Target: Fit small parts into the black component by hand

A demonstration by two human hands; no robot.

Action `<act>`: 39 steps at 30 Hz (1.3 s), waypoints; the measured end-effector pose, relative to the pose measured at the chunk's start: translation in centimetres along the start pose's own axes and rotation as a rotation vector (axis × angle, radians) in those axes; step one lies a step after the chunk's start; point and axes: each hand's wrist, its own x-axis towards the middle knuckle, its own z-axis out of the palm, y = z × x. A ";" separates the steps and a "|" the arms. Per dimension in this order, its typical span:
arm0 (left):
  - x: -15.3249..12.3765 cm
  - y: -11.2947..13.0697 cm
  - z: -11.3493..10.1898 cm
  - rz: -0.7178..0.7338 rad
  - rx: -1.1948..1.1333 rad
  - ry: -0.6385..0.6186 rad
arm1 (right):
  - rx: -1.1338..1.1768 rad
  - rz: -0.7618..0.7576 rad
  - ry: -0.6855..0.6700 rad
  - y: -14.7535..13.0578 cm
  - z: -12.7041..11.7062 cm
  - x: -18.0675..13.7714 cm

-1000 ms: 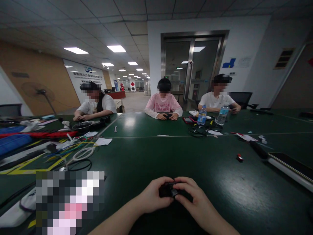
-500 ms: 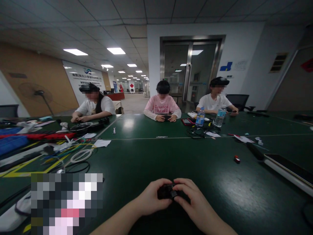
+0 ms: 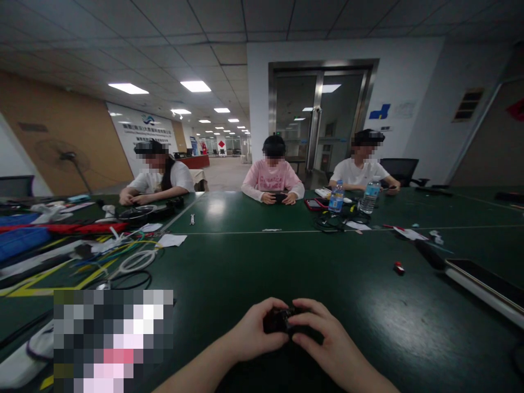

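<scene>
Left hand [image 3: 260,330], right hand [image 3: 323,330], black object [image 3: 281,321] — between

The object [image 3: 280,321] is between left hand [image 3: 258,331] and right hand [image 3: 326,334] — cable [image 3: 135,269] leftward, bottles [image 3: 336,197] beyond.

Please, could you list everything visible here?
Table: one, green, foreground
People: three, white or pink tops, opposite
Bottles: two, clear, far side
Wrench: one, silver, left of centre
Cables: uncountable, mixed, mostly left
Papers: several, white, left and right
Bin: one or more, blue, left edge
Small item: one, partly red, right
Flat device: one, dark top, right edge
Door: one, glass, behind
Held object: one, black, centre
Left grip: one, bare, object's left
Right grip: one, bare, object's right
</scene>
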 end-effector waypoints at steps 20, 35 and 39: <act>-0.2 0.3 -0.3 0.052 0.102 -0.019 | 0.141 -0.060 -0.005 0.4 0.4 0.2; -0.3 -0.5 0.1 0.156 0.032 0.037 | 0.111 -0.097 0.028 0.4 0.5 0.2; -0.3 -0.5 -0.1 0.206 0.080 0.033 | 0.106 -0.104 0.058 0.6 0.5 0.2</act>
